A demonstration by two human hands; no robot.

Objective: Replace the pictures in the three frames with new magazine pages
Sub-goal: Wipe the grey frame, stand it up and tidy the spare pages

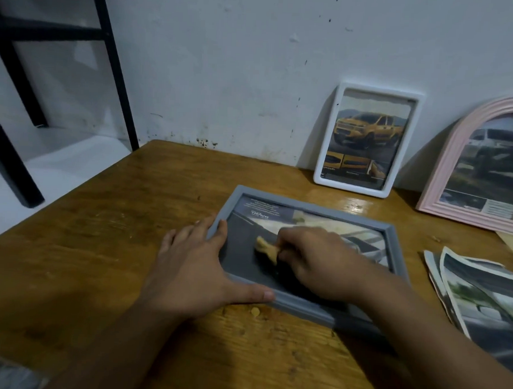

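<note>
Third frame getting its glass wiped, pretty much the last bit

The grey frame (305,255) was laid flat mid-picture on the tabletop (99,261), steadied at its left edge by the left hand (193,268) with fingers spread flat. A small yellowish cloth (266,249) was pinched in the right hand (314,261) over the glass. The white frame (369,140) and pink arched frame (480,166) were leaned on the wall, upper right, already filled. Loose pages (485,301) were piled at the right edge. Next, probably, it'd need to be stood up beside them.
</note>
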